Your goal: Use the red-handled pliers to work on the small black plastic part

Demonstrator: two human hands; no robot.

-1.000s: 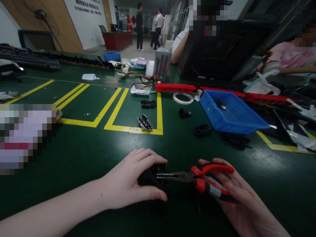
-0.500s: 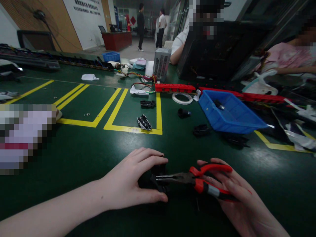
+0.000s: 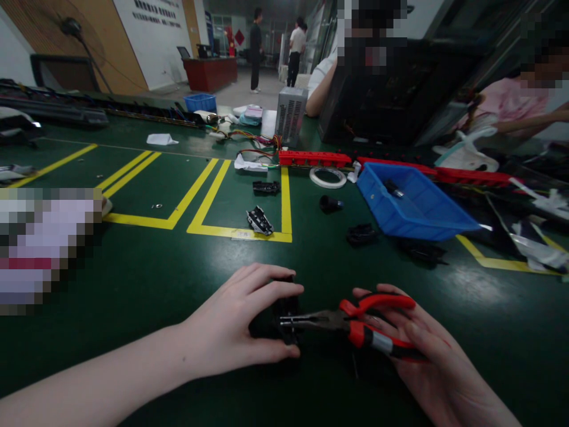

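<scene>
My left hand (image 3: pixel 242 323) is curled around a small black plastic part (image 3: pixel 290 305) low over the green table, thumb on the near side and fingers on the far side. Red-handled needle-nose pliers (image 3: pixel 355 326) lie in my right hand (image 3: pixel 427 341), its fingers wrapped about the handles. The plier tips reach the black part between my left thumb and fingers. A small bright metal piece shows at the tips, too small to name. Much of the black part is hidden by my left hand.
Beyond my hands lie black plastic parts (image 3: pixel 260 220), a black cylinder (image 3: pixel 329 204) and a roll of white tape (image 3: pixel 328 177). A blue bin (image 3: pixel 418 207) stands at right, red strips (image 3: pixel 315 158) behind. Two people sit across the table; others stand farther back.
My hands hold nearly the same pose. The black part appears slightly turned at the plier tips, and the pliers have shifted slightly left.
</scene>
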